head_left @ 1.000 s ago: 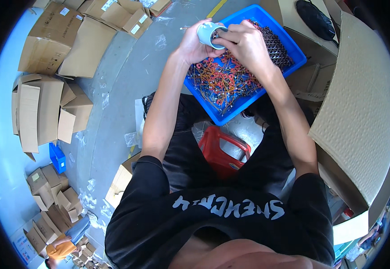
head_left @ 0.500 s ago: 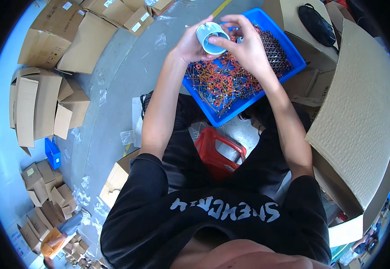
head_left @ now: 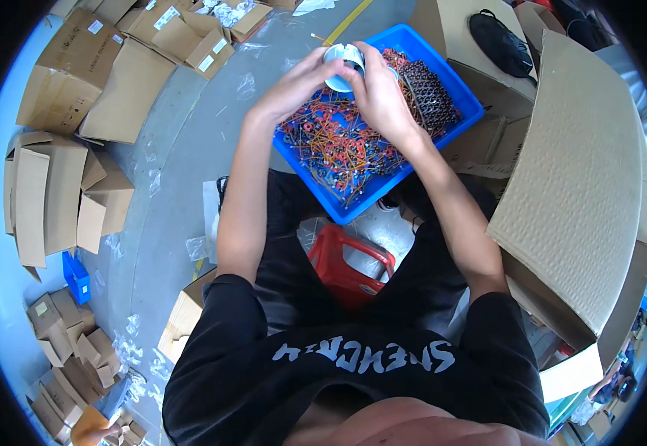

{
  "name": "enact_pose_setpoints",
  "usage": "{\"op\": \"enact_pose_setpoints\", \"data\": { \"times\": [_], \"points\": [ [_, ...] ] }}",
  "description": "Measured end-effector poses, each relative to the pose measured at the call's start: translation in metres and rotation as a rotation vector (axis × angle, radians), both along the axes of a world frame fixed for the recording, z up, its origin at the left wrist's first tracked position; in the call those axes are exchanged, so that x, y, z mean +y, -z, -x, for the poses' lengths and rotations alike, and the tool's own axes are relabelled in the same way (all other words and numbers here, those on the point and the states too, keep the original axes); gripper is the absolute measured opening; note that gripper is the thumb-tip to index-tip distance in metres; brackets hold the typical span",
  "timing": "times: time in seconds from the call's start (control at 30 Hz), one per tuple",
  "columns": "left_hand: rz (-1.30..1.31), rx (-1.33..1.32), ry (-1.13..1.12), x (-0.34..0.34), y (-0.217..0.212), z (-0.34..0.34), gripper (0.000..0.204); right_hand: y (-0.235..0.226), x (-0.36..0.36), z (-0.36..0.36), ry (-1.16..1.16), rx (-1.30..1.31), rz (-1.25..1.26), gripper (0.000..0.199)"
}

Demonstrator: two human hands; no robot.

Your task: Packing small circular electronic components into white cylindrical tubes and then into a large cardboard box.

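Note:
Over the far part of a blue tray [head_left: 453, 70], I hold a short white hollow cylinder [head_left: 343, 53] with a notched rim. My right hand [head_left: 383, 97] is closed round its right side, thumb across the front. My left hand [head_left: 294, 88] grips it from the left, with fingers at its opening, and partly hides the inside. A thin orange wire end sticks out beyond the left fingertips; I cannot tell what it belongs to. Below my hands lie many small red parts with orange wires [head_left: 346, 149] in the tray. Rows of dark parts [head_left: 429, 93] are stacked at its right side.
A red plastic stool [head_left: 342, 279] stands between my legs. A large open carton [head_left: 576, 178] rises close by my right arm, with a black pouch [head_left: 500, 43] on a carton behind. Cardboard boxes [head_left: 60, 197] and a small blue bin [head_left: 75, 279] line the left.
The white cylinder has turned upright and its opening has tipped. My right hand has closed round it, and my left fingers have moved over its mouth. The whole view has shifted slightly.

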State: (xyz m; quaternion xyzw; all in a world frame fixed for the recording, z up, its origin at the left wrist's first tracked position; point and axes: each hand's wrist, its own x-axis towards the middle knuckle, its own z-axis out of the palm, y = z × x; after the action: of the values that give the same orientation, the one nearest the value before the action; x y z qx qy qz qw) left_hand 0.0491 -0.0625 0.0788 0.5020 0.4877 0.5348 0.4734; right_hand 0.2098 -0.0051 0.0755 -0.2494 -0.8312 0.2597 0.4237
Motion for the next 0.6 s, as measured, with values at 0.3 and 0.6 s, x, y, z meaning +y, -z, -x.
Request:
{"op": "enact_pose_setpoints", "data": {
  "times": [0.3, 0.6],
  "points": [
    [-0.102, 0.072, 0.015, 0.001, -0.002, 0.001, 0.054, -0.013, 0.009, -0.006, -0.115, -0.043, 0.236, 0.045],
    [-0.284, 0.189, -0.126, 0.013, 0.012, -0.010, 0.061, -0.003, 0.014, 0.005, 0.026, 0.003, -0.018, 0.046]
  ]
}}
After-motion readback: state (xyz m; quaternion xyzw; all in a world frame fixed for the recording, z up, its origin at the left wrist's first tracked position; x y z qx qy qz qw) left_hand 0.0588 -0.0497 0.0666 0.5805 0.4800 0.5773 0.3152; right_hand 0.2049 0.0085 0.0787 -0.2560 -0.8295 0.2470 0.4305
